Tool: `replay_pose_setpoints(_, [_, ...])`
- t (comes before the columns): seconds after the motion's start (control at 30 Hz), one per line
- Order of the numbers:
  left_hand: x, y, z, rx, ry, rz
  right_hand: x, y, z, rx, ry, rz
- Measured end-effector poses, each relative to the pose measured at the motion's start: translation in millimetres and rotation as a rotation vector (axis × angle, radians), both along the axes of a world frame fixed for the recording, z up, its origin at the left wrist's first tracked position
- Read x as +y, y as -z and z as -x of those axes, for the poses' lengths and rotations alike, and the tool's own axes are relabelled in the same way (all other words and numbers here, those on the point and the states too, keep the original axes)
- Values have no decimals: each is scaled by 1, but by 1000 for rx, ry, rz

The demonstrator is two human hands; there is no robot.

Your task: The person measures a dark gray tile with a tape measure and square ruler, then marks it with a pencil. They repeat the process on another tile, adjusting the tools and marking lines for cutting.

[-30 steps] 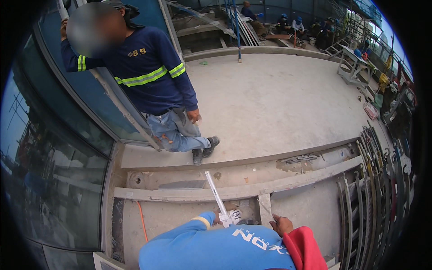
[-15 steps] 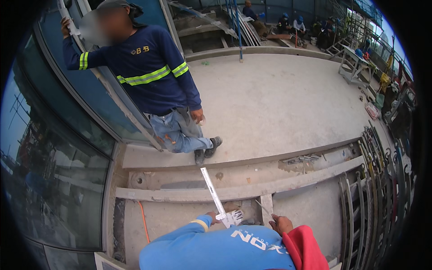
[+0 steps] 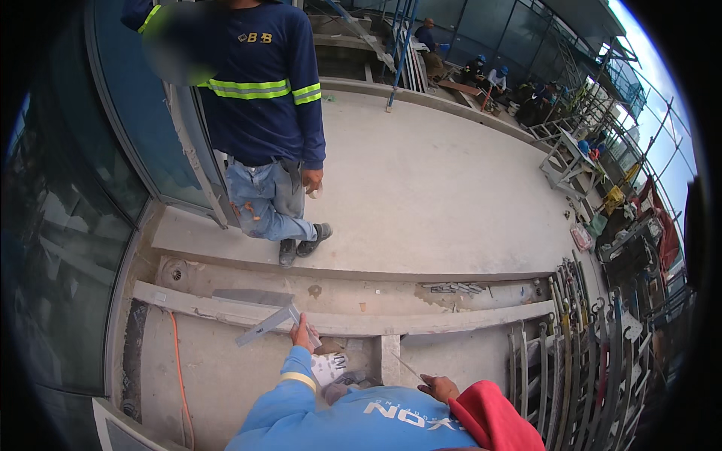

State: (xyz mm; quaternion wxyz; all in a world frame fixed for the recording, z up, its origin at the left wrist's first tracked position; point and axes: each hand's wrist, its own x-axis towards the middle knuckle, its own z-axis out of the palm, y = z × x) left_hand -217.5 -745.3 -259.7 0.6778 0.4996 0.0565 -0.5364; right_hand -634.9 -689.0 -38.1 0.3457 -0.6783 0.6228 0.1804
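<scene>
My left hand point(image 3: 302, 333) is stretched forward, closed around one end of a metal try square point(image 3: 263, 326). The square's blade slants to the left, over the long concrete curb point(image 3: 346, 323). Whether it touches the concrete I cannot tell. Lower and to the right, my right hand point(image 3: 441, 388) is closed on a thin, light-coloured rod point(image 3: 407, 367) that points up and left. A white item with dark print point(image 3: 329, 367) shows below my left hand, partly hidden by my blue sleeve.
A co-worker in a navy shirt point(image 3: 259, 113) stands by the glass panels, ahead on the left. An orange cord point(image 3: 180, 376) lies at the left. Metal railings point(image 3: 594, 361) are stacked at the right. Small metal pieces point(image 3: 453, 287) lie in the trough. Several people sit far back.
My left hand has reached forward, and the try square has swung from pointing away to pointing left. My right hand keeps the rod. The whole view has shifted.
</scene>
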Motion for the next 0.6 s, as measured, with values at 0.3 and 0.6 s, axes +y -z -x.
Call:
replay_pose_setpoints(0.3, [66, 29, 9, -148, 597, -440, -35, -25, -9, -129, 87, 332])
replay_pose_setpoints(0.6, [42, 34, -1, -1256, 2321, -427, 16, 17, -2, -190, 159, 225])
